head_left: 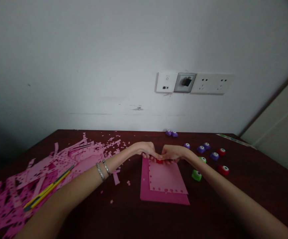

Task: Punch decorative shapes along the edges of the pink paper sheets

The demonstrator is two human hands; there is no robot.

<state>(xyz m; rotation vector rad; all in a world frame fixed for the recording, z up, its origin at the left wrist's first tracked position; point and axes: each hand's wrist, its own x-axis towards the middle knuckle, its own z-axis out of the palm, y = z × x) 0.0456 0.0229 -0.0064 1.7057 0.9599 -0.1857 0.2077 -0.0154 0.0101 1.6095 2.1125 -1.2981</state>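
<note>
My left hand [145, 149] and my right hand [171, 153] meet over a red craft punch [159, 161], thumbs pressed together on its top. The fingers of both are curled down around it and hide most of it. The punch sits at the far edge of a light pink sheet of paper [165, 177], which has small punched shapes along its left and near edges. Beneath lies a darker pink sheet [163, 198], showing at the left and near sides.
Punched pink paper scraps [84, 162] cover the table's left, with a yellow utility knife [48, 188] on them. Right of the sheets stand green punches [196, 175], red punches [223, 170] and several purple punches [214, 156]. A ruler-like strip [235, 140] lies far right, before the wall [104, 66].
</note>
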